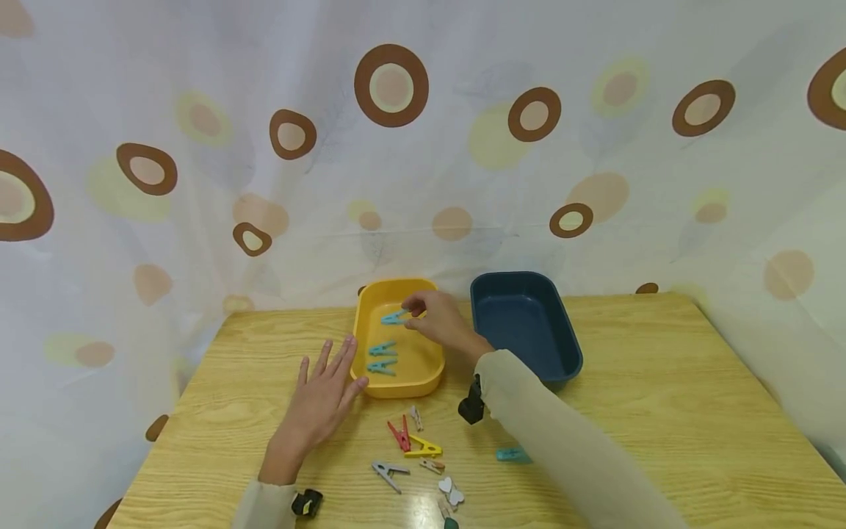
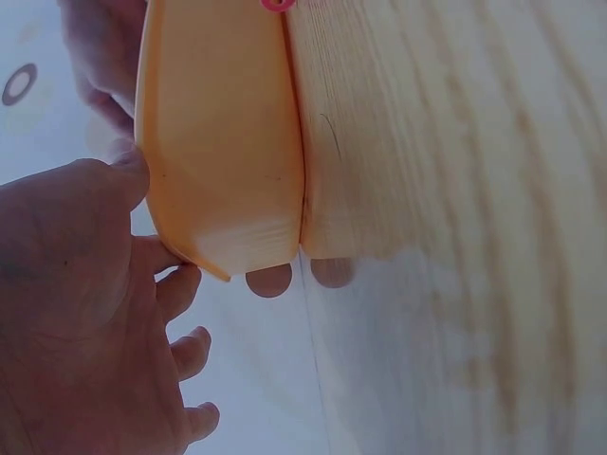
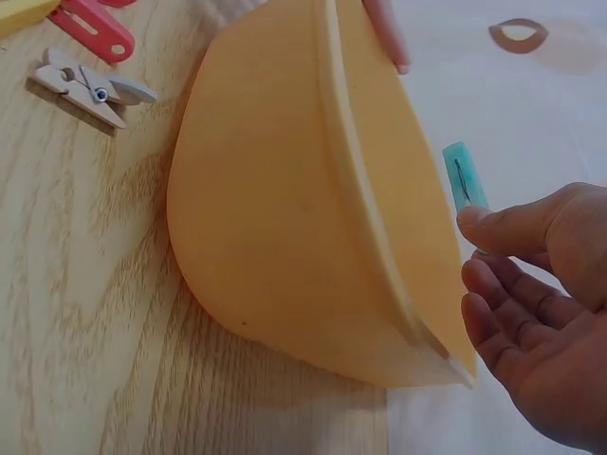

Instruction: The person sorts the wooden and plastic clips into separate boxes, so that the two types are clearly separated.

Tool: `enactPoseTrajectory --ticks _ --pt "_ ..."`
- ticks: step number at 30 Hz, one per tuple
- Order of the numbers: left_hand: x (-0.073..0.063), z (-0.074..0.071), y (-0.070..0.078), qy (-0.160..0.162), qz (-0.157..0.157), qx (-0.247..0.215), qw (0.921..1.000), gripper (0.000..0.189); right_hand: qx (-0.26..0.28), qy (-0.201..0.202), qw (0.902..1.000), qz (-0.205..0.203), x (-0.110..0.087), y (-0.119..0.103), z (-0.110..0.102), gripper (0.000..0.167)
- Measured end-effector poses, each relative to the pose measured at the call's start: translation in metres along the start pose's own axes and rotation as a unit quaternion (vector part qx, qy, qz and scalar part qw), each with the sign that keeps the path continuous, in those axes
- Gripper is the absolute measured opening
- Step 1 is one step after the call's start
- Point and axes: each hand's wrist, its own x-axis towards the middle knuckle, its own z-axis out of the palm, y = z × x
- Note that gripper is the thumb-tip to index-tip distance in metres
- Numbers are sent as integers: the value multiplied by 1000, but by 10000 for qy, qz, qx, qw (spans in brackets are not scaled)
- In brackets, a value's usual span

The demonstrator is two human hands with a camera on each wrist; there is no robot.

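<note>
Over the far part of a yellow tub (image 1: 423, 373), my right hand (image 1: 439, 321) pinches a light-blue clothespin (image 1: 393, 318) between thumb and fingers. The right wrist view shows the clothespin (image 3: 463, 175) sticking out past the thumb tip, above the tub's rim. Two more light-blue clothespins (image 1: 382, 349) lie one behind the other on the tub's floor. My left hand (image 1: 322, 400) rests at the tub's near left rim with its fingers spread. In the left wrist view its thumb and forefinger touch the rim (image 2: 144, 104).
To the right of the tub stands a dark blue tub (image 1: 522, 323). Nearer on the wooden table lie a red clothespin (image 1: 400, 433), a yellow one (image 1: 425, 446), a grey one (image 1: 390, 472) and several small wooden ones. Another light-blue clothespin (image 1: 512, 455) lies beside my right sleeve.
</note>
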Motion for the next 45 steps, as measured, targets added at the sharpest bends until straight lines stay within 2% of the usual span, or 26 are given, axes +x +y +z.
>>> enactPoseTrajectory --ticks 8,17,22,30,39,45 --pt "-1 0 1 -62 -23 4 10000 70 -168 -376 9987 309 16 3 16 25" --pt "0 -1 -1 70 96 82 9999 69 -171 -510 9966 626 25 4 28 26" --pt "2 -2 -2 59 117 104 9999 70 -370 -583 9950 716 33 1 34 26" --pt "2 -4 -5 -41 42 128 9999 69 -206 -791 9936 776 42 1 33 38" --pt "4 -2 -6 -129 12 198 9997 69 -438 -363 9984 -15 35 -12 -1 28" --pt "4 -3 -7 -99 38 231 9997 69 -230 -391 9982 -388 17 -21 -18 28"
